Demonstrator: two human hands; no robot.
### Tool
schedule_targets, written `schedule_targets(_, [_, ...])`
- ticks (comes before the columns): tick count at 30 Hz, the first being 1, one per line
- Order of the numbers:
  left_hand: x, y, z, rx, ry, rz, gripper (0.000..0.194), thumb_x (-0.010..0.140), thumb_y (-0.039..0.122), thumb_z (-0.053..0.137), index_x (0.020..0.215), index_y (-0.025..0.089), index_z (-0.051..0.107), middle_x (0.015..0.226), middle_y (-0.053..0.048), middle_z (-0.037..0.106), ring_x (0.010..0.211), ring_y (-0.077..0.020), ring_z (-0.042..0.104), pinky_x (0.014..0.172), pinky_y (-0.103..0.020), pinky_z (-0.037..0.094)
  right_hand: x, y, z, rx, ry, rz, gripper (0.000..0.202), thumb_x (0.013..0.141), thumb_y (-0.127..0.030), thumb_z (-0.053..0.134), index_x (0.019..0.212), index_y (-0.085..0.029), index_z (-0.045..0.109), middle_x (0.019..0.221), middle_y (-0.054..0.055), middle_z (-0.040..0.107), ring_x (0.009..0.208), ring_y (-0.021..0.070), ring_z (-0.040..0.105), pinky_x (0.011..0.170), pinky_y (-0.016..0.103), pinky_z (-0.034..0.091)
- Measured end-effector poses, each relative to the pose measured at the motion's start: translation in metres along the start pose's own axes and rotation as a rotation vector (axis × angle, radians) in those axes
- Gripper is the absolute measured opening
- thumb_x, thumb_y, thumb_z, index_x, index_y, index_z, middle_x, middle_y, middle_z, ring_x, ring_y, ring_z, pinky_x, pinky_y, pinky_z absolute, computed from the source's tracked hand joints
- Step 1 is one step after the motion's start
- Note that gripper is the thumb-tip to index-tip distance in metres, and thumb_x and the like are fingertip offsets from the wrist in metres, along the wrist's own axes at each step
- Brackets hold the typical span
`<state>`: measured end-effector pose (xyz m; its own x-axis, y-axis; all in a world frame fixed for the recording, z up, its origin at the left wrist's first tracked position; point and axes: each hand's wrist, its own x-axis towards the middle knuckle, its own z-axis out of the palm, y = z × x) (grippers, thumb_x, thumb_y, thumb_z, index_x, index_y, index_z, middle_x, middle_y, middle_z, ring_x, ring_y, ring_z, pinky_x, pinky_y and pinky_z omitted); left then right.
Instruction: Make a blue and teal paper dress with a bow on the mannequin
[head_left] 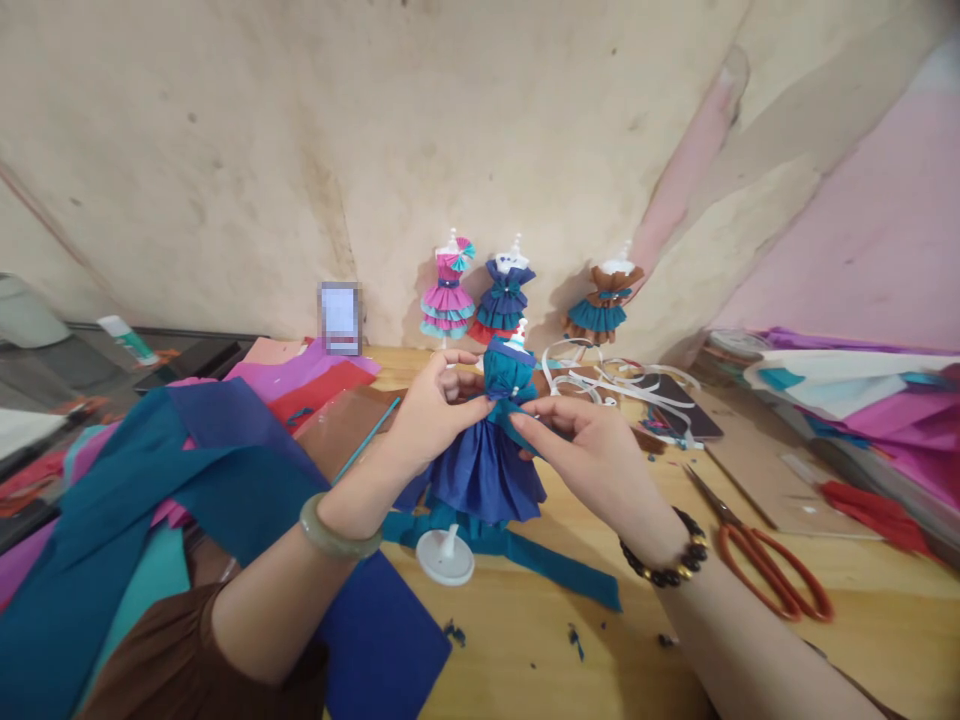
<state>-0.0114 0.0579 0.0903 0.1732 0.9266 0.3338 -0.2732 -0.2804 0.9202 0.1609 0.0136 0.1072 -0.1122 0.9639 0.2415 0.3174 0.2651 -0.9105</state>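
A small dress-form doll (517, 345) wears a teal bodice (504, 370) and a pleated blue skirt (487, 475), and it leans over the table with its round white base (444, 562) toward me. My left hand (442, 400) grips the doll at the waist, thumb in front and fingers partly hidden behind. At the other side of the waist, my right hand (581, 440) pinches a teal paper strip (517, 425) between thumb and fingers. Another teal strip (566, 572) lies on the table below the skirt.
Orange-handled scissors (772, 570) lie at the right. Three dressed dolls, pink (448, 293), blue (508, 290) and brown-teal (606, 305), stand by the wall. Coloured paper sheets (247, 490) cover the left side. White ribbon (622, 375), a phone (340, 318) and a glue stick (129, 340) are farther back.
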Motion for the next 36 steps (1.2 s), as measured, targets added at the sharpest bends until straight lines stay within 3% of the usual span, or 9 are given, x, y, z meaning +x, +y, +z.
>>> schedule_targets(11, [-0.004, 0.004, 0.003, 0.071, -0.02, 0.024, 0.045, 0.066, 0.012, 0.076, 0.102, 0.02, 0.05, 0.084, 0.0, 0.07, 0.083, -0.0147, 0.068, 0.081, -0.028, 0.05, -0.001, 0.0, 0.004, 0.069, 0.012, -0.079, 0.018, 0.08, -0.032, 0.064, 0.084, -0.017, 0.074, 0.079, 0.005, 0.075, 0.06, 0.0162, 0.067, 0.059, 0.03, 0.058])
schedule_targets(17, [-0.004, 0.008, 0.004, 0.088, -0.031, 0.016, 0.046, 0.066, 0.012, 0.076, 0.104, 0.02, 0.051, 0.084, 0.001, 0.069, 0.083, -0.0149, 0.068, 0.082, -0.029, 0.05, 0.0, 0.003, 0.003, -0.106, 0.094, -0.184, 0.015, 0.084, -0.029, 0.062, 0.081, -0.017, 0.071, 0.071, 0.002, 0.071, 0.061, 0.0155, 0.063, 0.058, 0.027, 0.051])
schedule_targets(26, [-0.004, 0.005, -0.001, 0.236, -0.018, 0.048, 0.034, 0.07, 0.017, 0.073, 0.064, 0.02, 0.04, 0.067, 0.004, 0.057, 0.072, -0.0126, 0.06, 0.07, -0.026, 0.046, 0.002, 0.009, 0.0, -0.125, 0.027, -0.142, 0.019, 0.086, -0.033, 0.061, 0.082, -0.017, 0.069, 0.069, 0.002, 0.069, 0.059, 0.0144, 0.059, 0.054, 0.026, 0.046])
schedule_targets(31, [-0.005, 0.003, -0.001, 0.272, -0.012, 0.069, 0.018, 0.071, 0.018, 0.072, 0.062, 0.019, 0.056, 0.065, 0.003, 0.058, 0.068, -0.0135, 0.057, 0.068, -0.027, 0.045, 0.004, 0.012, 0.0, -0.117, 0.038, -0.144, 0.018, 0.085, -0.032, 0.061, 0.085, -0.016, 0.07, 0.071, 0.002, 0.07, 0.06, 0.0145, 0.06, 0.055, 0.026, 0.047])
schedule_targets(36, [-0.005, 0.001, -0.002, 0.305, -0.055, 0.082, 0.019, 0.073, 0.014, 0.066, 0.056, 0.021, 0.07, 0.066, -0.001, 0.065, 0.082, -0.0195, 0.064, 0.09, -0.036, 0.047, 0.006, 0.014, 0.001, -0.132, 0.044, -0.155, 0.016, 0.085, -0.031, 0.061, 0.084, -0.018, 0.07, 0.075, 0.002, 0.072, 0.063, 0.0151, 0.062, 0.058, 0.027, 0.048])
